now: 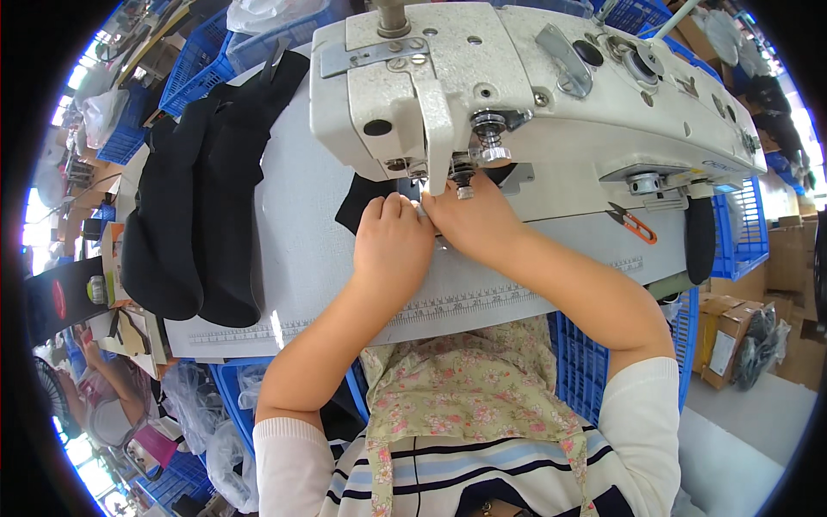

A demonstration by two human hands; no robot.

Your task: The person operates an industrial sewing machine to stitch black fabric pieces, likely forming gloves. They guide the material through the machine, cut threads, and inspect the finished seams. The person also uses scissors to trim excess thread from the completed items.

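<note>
A white sewing machine point(534, 95) stands over the work table, its needle area right above my hands. My left hand point(394, 239) has its fingers bent and pressed together on a small black fabric piece point(360, 202), whose left end sticks out beside them. Close against it, my right hand point(469, 220) is closed at the same piece near the needle. The machine head covers part of the right fingers and most of the fabric between the hands.
Stacked black fabric pieces point(202, 198) lie left on the grey table point(297, 215). Orange-handled thread snips point(636, 226) lie right, below the machine arm. A printed ruler point(465, 303) runs along the near edge. Blue crates point(736, 228) surround the table; another person's arm point(121, 383) shows far left.
</note>
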